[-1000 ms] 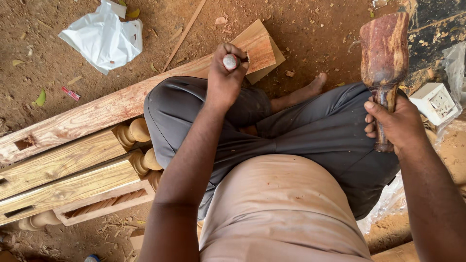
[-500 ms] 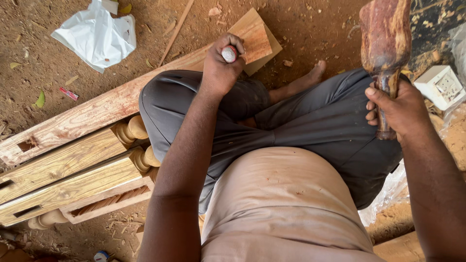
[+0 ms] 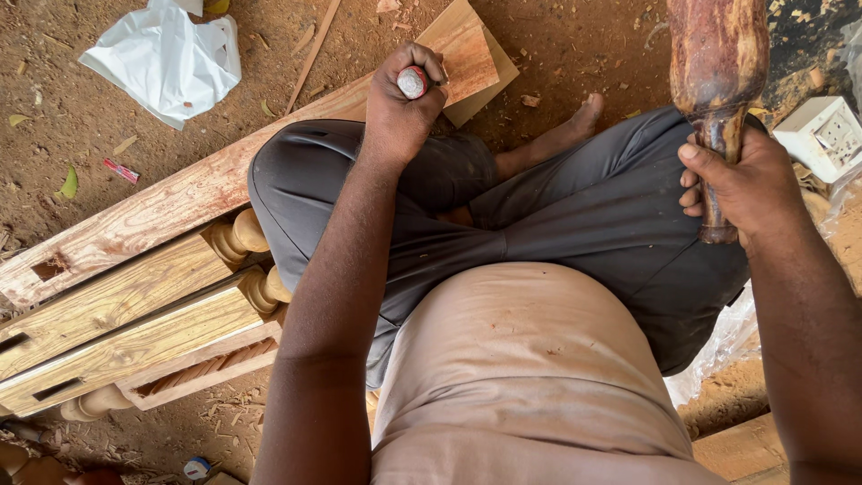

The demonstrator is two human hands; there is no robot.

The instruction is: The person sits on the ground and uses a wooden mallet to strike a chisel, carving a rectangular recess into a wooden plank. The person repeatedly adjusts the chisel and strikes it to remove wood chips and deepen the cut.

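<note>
Plastic bag (image 3: 166,58), white and crumpled, on the dirt at 10 o'clock. Below it, at 8 o'clock, a stack of turned wooden posts (image 3: 117,314) with mortise slots. The long plank (image 3: 180,202) runs from 9 o'clock up toward 12, passing under the person's crossed legs.

Left hand (image 3: 402,106) at 12 o'clock: fist closed around a chisel (image 3: 413,82), only its round red-rimmed butt showing above the fingers. The blade is hidden behind the hand; it seems to bear on the plank's far end, but contact cannot be seen.

Right hand (image 3: 741,184) at 2 o'clock: fingers wrapped tight around the thin handle of a wooden mallet (image 3: 718,67), heavy head raised to the top edge. A white socket box (image 3: 824,135) lies just beside it at 3 o'clock.

Judgement on doing the strike well: keep the chisel steady, bring the mallet squarely onto the butt, and keep knuckles below the struck end; the bare foot near the plank is a hazard if the blade skips.

Against the frame half a second back: the mallet head sits slightly more upright, the left fist has barely moved on the plank, and the view has shifted a little downward.
</note>
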